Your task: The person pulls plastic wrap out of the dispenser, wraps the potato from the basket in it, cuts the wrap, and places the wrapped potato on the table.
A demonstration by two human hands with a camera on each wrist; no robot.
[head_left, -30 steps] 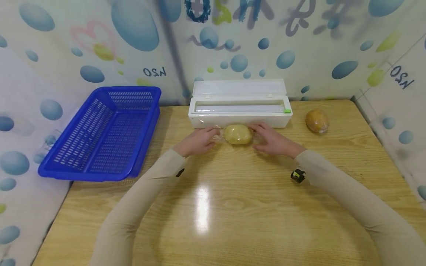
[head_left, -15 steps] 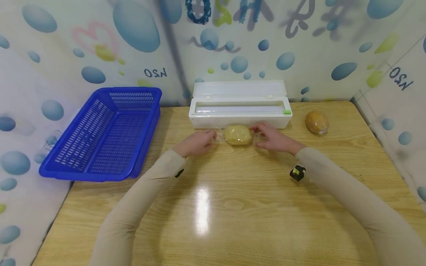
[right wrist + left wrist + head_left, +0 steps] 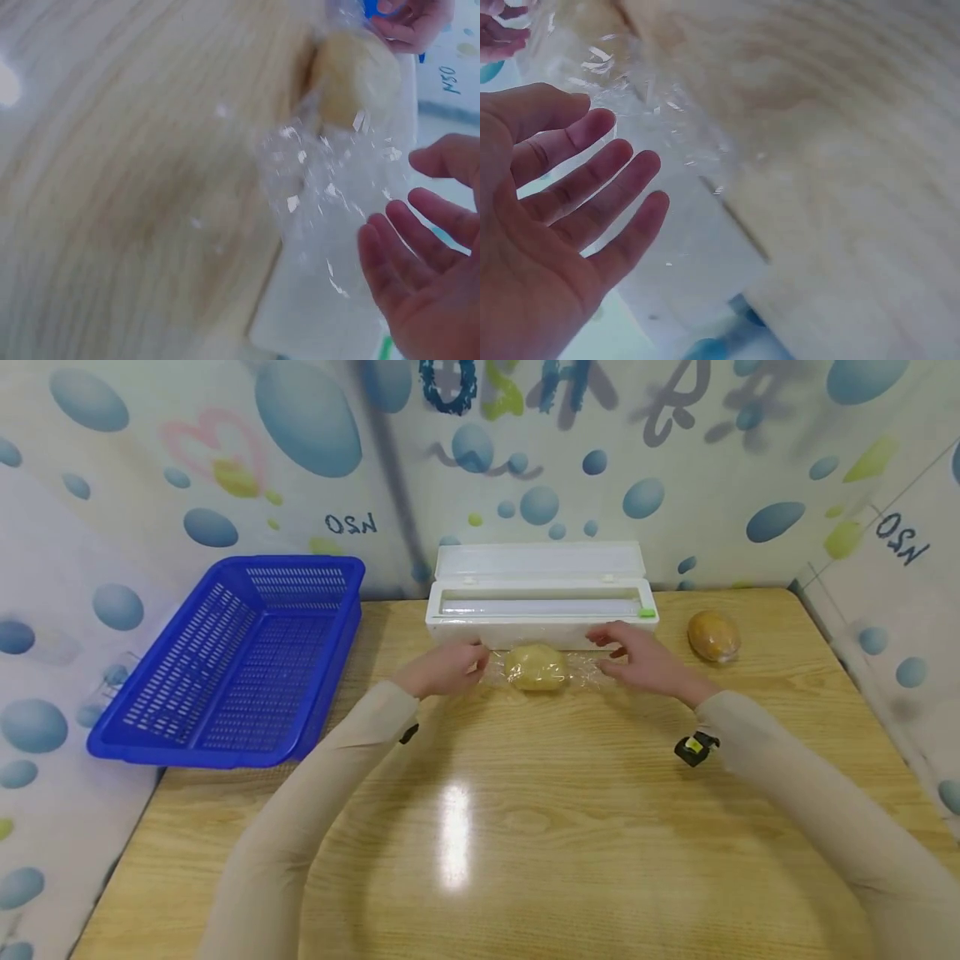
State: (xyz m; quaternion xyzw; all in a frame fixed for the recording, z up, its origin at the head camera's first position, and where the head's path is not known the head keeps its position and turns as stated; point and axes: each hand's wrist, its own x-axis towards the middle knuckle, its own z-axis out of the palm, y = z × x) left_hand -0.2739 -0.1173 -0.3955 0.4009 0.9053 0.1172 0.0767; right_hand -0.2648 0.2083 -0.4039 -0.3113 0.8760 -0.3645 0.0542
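A pale yellow, potato-like piece (image 3: 536,667) sits at the front of the white cling film dispenser (image 3: 540,633), with clear cling film (image 3: 585,670) spreading from both its sides. My left hand (image 3: 447,668) is just left of it, beside the film's left end; in the left wrist view its fingers are loosely bent and apart, gripping nothing visible. On the other side, my right hand (image 3: 648,664) is by the film's right end, its fingertips near the dispenser's front. The right wrist view shows those fingers (image 3: 375,259) relaxed, with a gap to the crinkled film.
The dispenser's lid (image 3: 540,560) stands raised, showing the film roll (image 3: 540,607) and a green slider (image 3: 647,612). A film-wrapped orange-yellow round fruit (image 3: 713,636) lies at the right. A blue plastic basket (image 3: 300,727) stands at the left on the wooden table (image 3: 525,860).
My right hand has moved right, away from the pale yellow piece, and more of the film's right end shows. The left hand has shifted slightly up beside the film.
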